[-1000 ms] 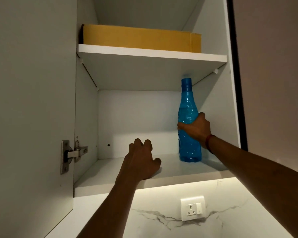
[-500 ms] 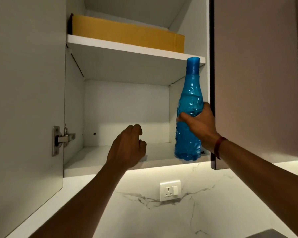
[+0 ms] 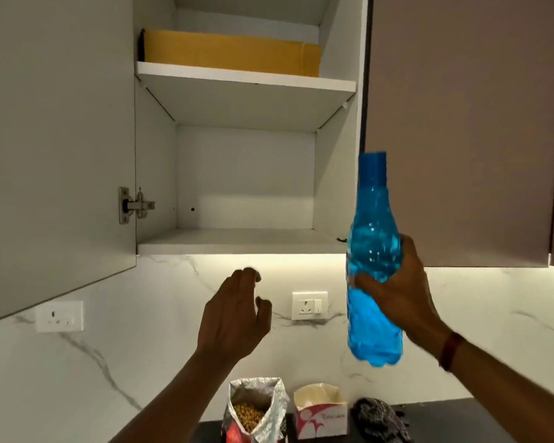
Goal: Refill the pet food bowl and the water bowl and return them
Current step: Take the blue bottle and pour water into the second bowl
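Observation:
My right hand [image 3: 394,292] grips a tall blue plastic water bottle [image 3: 372,251] around its middle, holding it upright in the air in front of the closed cabinet door, right of the open wall cabinet [image 3: 243,241]. My left hand [image 3: 234,318] hovers empty below the cabinet, fingers loosely curled, in front of the marble wall. An open foil bag of brown pet food pellets [image 3: 253,410] stands on the dark counter at the bottom. No bowls are in view.
The cabinet door [image 3: 55,148] hangs open on the left. A yellow box [image 3: 231,52] lies on the upper shelf. A small white carton [image 3: 320,410] and a dark crumpled thing [image 3: 379,418] sit beside the food bag. Wall sockets [image 3: 309,305] are on the marble backsplash.
My right hand has lifted the blue bottle off the lower shelf and brought it out, down and to the right. My left hand has dropped from the shelf edge.

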